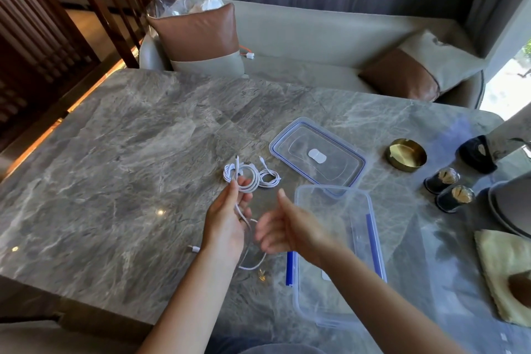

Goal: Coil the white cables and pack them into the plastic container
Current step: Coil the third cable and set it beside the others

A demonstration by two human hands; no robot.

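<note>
Head view: a white cable (253, 268) is pinched between the thumb and fingers of the left hand (227, 224), its slack looped below the wrist. Coiled cables (253, 178) lie just beyond those fingertips. The right hand (287, 228), motion-blurred, appears loosely open and unladen, beside the plastic container (330, 307).
</note>
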